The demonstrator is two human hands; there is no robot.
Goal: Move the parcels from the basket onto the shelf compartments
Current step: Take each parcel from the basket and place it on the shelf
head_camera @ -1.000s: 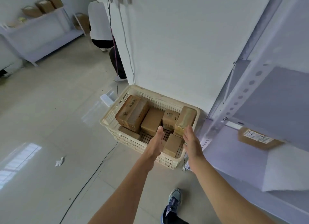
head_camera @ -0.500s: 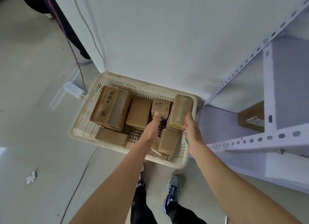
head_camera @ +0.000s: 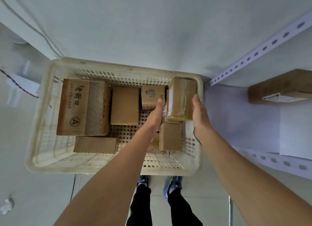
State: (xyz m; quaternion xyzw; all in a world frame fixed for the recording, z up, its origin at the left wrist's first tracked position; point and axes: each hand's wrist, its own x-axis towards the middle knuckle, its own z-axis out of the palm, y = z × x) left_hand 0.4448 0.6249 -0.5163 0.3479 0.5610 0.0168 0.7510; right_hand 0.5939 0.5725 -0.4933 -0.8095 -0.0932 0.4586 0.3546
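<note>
I am looking straight down into the cream basket on the floor, my shoes just below its near rim at 6 o'clock. Both my arms reach into its right half. My left hand and my right hand stand on either side of the tall taped parcel, which leans in the basket's corner at 1 o'clock. My left palm is against the parcel's left face near its label, and my right palm lies along its right face; the fingers of both hands are held straight and close together, flat to the cardboard, not curled around it. Whether the parcel has left the basket floor I cannot tell.

The other parcels lie in the basket. The big printed box, marked with a circled A, fills the 9 o'clock side. A plain box sits just beside it toward the centre, and a small printed box rests at 12 o'clock, touching the far wall. A flat box lies at 7 o'clock, and another small box sits under my left wrist at 5 o'clock.

At 3 o'clock the white shelf stands beside the basket, with one labelled parcel resting in a compartment.
</note>
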